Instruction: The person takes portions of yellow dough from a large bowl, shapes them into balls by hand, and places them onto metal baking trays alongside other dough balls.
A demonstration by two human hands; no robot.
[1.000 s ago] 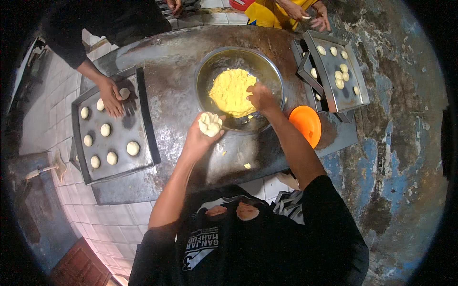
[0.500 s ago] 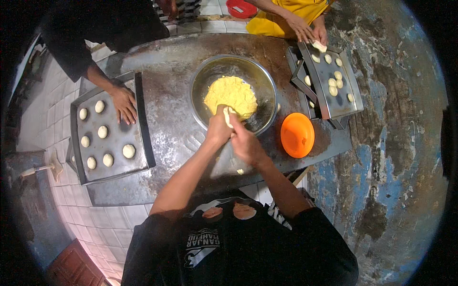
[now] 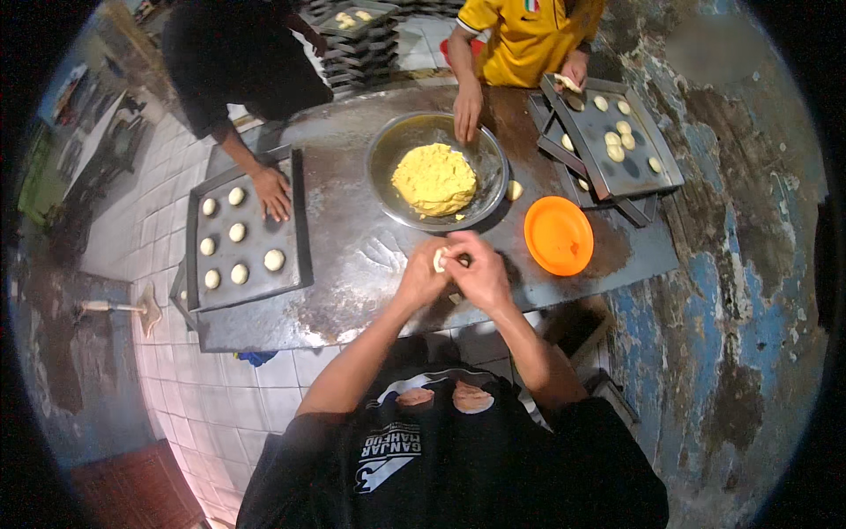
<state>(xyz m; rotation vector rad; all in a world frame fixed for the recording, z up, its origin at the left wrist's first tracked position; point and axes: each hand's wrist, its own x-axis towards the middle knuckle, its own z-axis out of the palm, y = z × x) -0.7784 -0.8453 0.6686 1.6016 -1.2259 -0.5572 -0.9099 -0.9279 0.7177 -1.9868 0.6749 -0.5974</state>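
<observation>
Just in front of the metal bowl (image 3: 375,196), my two hands meet around a small piece of pale dough (image 3: 439,259). My left hand (image 3: 423,275) is closed about it from the left. The fingers of my right hand (image 3: 481,273) pinch at its opening; what lies inside the dough is hidden. A large yellow crumbly mass (image 3: 434,180) fills much of the bowl. To the right of my hands sits an orange plastic bowl (image 3: 555,234) with a small reddish patch inside. A lump of dough (image 3: 515,190) rests beside the metal bowl's right side.
At left, a baking tray (image 3: 300,256) carries several dough balls under a co-worker's hand (image 3: 271,194). Stacked trays (image 3: 636,176) with dough stand at right. A yellow-shirted co-worker reaches a hand (image 3: 467,113) into the bowl. More trays (image 3: 359,63) are piled behind the metal table (image 3: 339,212).
My hands have drawn back from over the bowl, still around the dough. The yellow-shirted co-worker's one hand has moved from the right trays to the bowl. The whole view has shifted.
</observation>
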